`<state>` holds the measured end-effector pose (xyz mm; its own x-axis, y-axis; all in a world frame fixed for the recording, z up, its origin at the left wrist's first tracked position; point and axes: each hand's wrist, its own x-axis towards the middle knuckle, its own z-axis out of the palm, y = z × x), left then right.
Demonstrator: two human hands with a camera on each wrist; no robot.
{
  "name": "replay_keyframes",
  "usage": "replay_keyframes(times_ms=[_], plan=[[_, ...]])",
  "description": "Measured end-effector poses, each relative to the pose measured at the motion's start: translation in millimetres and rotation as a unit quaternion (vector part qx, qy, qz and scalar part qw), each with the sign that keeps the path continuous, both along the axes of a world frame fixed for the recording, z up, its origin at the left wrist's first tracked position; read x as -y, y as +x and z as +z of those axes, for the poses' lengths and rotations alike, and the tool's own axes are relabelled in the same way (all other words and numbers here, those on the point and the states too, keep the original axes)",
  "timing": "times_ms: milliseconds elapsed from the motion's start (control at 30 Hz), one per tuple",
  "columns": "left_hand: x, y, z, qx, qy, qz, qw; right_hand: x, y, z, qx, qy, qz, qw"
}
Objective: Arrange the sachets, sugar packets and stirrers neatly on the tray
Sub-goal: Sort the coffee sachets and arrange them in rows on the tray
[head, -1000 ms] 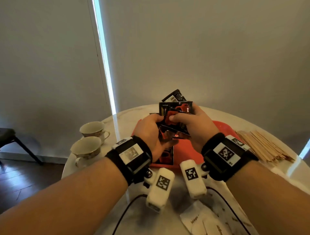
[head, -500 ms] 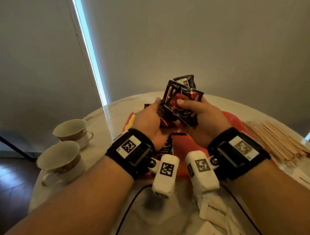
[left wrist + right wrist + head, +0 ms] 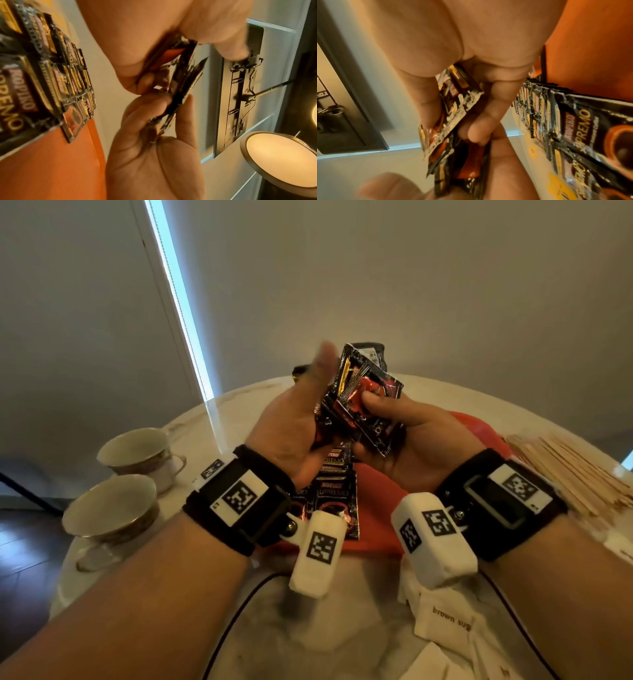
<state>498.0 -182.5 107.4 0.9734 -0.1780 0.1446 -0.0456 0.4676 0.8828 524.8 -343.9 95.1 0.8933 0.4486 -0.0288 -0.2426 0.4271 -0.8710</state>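
Observation:
Both hands hold a stack of black-and-red coffee sachets [image 3: 363, 402] upright above the red tray [image 3: 376, 518]. My left hand [image 3: 301, 416] cups the stack from the left, its fingers curled behind and its thumb pointing straight up beside it. The right hand [image 3: 400, 422] pinches the front sachet, thumb on its face and fingers underneath. Seen from the left wrist, the stack [image 3: 181, 83] sits edge-on between my left thumb and fingers. More sachets [image 3: 335, 501] lie in an overlapping row on the tray [image 3: 590, 47]. Wooden stirrers [image 3: 575, 474] lie piled to the right, off the tray.
Two empty teacups [image 3: 113, 511] stand on the round marble table [image 3: 335, 621] at the left. White brown-sugar packets [image 3: 445, 618] lie loose at the near right. A black cable [image 3: 239, 611] crosses the near table. A grey wall rises just behind the table.
Both hands have lifted the sachet stack higher and tilted it more upright. My left thumb has come off the stack's face and now points up.

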Motion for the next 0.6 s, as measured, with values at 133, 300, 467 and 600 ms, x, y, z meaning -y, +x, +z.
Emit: replay_keyframes(times_ms=[133, 300, 467, 600], plan=[[-10.8, 0.8, -9.4, 0.097, 0.062, -0.071, 0.991, -5.1, -7.3, 3.3, -0.031, -0.016, 0.021, 0.999], [-11.6, -3.2, -9.5, 0.135, 0.055, -0.086, 0.986, -10.7, -9.7, 5.0, -0.055, 0.051, 0.026, 0.997], [-12.1, -3.5, -9.6, 0.116, 0.099, -0.043, 0.987, -13.7, -10.5, 5.6, -0.021, 0.041, 0.075, 0.996], [-6.0, -5.9, -11.2, 0.023, 0.062, 0.03, 0.997, -10.8, -8.8, 10.4, 0.017, -0.087, 0.088, 0.992]])
